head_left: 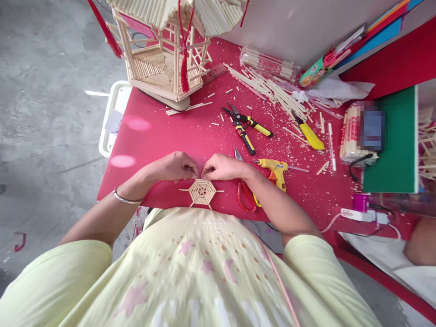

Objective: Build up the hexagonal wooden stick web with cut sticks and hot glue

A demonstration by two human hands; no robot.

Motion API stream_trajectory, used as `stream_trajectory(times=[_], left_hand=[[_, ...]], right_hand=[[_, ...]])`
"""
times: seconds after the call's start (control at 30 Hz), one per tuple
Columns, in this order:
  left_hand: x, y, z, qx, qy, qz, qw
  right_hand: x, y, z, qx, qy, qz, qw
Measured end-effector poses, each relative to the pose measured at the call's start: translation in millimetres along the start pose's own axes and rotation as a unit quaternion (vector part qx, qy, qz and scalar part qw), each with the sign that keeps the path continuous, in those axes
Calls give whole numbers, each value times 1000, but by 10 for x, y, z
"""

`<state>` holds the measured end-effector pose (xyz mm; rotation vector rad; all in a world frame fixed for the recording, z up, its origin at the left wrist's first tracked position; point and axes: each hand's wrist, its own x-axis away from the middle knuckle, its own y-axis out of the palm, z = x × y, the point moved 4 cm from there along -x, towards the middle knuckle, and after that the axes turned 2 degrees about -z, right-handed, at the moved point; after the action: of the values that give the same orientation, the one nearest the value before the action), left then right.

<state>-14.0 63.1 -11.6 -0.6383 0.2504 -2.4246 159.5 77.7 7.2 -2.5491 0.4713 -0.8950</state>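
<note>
A small hexagonal web of wooden sticks, with stick ends jutting out at its corners, lies flat near the table's front edge. Just beyond its far side, my left hand is closed in a pinch. My right hand pinches close beside it, the fingertips almost meeting. Whatever sits between the fingers is too small or hidden to make out. Right of my right hand lie red-handled scissors, partly under my forearm, and a yellow glue gun.
A stick-built pavilion with red tassels stands at the back left. Black-and-yellow pliers, a yellow utility knife, loose sticks and shavings lie on the red table. A power strip and a person's arm are at right.
</note>
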Motion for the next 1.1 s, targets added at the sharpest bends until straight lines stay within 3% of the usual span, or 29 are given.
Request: stream_trajectory(times=[0.3, 0.47, 0.6, 0.77, 0.97, 1.03, 1.1], left_hand=[[7, -5, -29, 27, -11, 14, 999], [83, -67, -30, 108, -18, 82, 991], [124, -57, -25, 84, -11, 113, 990], [104, -24, -82, -19, 13, 161, 987], [115, 21, -99, -7, 14, 168, 986], [120, 28, -86, -8, 21, 181, 983], [117, 35, -80, -6, 35, 192, 981]], right_hand=[[24, -2, 17, 0, -18, 25, 1000], [493, -18, -6, -32, -35, 249, 967], [927, 276, 5, -36, 15, 319, 947], [1069, 780, 9, 49, 97, 343, 933], [1134, 1032, 12, 73, 133, 441, 884], [1265, 1021, 77, 89, 156, 488, 854], [1462, 990, 208, 121, 206, 542, 806]])
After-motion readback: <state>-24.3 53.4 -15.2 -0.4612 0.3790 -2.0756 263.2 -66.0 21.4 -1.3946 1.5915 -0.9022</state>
